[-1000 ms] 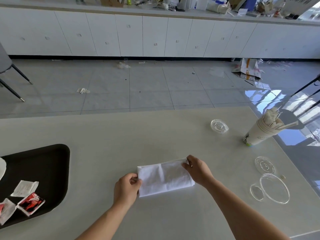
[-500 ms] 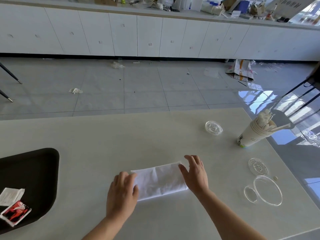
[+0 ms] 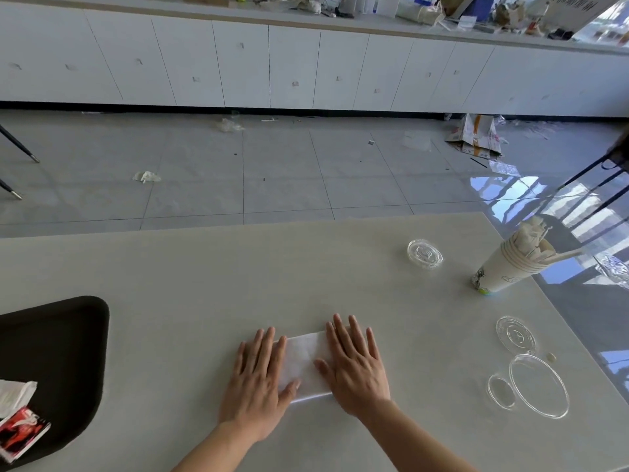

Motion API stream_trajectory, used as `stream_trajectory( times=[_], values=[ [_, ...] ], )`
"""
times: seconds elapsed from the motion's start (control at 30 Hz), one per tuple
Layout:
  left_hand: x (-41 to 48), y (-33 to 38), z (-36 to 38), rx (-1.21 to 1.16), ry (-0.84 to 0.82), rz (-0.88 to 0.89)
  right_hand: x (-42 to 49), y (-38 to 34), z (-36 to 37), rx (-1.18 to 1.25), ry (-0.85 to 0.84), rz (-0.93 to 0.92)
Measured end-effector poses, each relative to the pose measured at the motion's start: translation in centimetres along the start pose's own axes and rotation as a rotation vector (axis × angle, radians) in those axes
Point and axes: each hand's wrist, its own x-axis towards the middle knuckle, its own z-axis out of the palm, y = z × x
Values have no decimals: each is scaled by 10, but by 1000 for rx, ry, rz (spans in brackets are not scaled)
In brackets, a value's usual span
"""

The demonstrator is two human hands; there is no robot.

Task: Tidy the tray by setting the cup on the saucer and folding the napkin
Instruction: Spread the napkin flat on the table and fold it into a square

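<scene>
A folded white napkin (image 3: 306, 362) lies flat on the pale table, near its front middle. My left hand (image 3: 258, 379) presses flat on the napkin's left end, fingers straight. My right hand (image 3: 355, 366) presses flat on its right end, fingers spread. Only the strip between the two hands shows. The black tray (image 3: 64, 362) sits at the left edge, partly cut off by the frame. No cup on a saucer is in view.
On the tray lie a white paper packet (image 3: 13, 396) and a red sachet (image 3: 20, 434). At the right stand a stack of paper cups (image 3: 510, 267) stuffed with wrappers, and several clear plastic lids (image 3: 537, 384). The table's right edge is close to them.
Both hands went from pinching the napkin's ends to lying flat on top of it, moving closer together. The napkin now shows shorter between them. The view shifted right, hiding more of the tray.
</scene>
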Motion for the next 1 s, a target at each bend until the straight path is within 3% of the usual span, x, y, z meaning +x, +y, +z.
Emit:
stream_trajectory(
  times=[0.33,0.5,0.57,0.63,0.73,0.87,1.0],
  values=[
    [-37,-47,-7,46,-20,-68,-4,-51,5,74,-40,-65],
    [-52,-36,-22,-124,50,-315,-5,-59,-9,82,25,-75],
    [-58,-28,-25,-305,129,-499,-13,-68,-16,268,132,-100],
    [-65,-24,-31,-499,146,-711,-23,-86,-23,696,173,-15],
    [-65,-21,-39,-779,156,-966,-26,-115,-35,1420,-76,220],
    [-57,-15,-47,-938,137,-1050,-21,-130,-30,1520,-187,302],
    [-49,-21,-45,-893,76,-1052,-22,-131,-31,1496,-192,310]
  ],
)
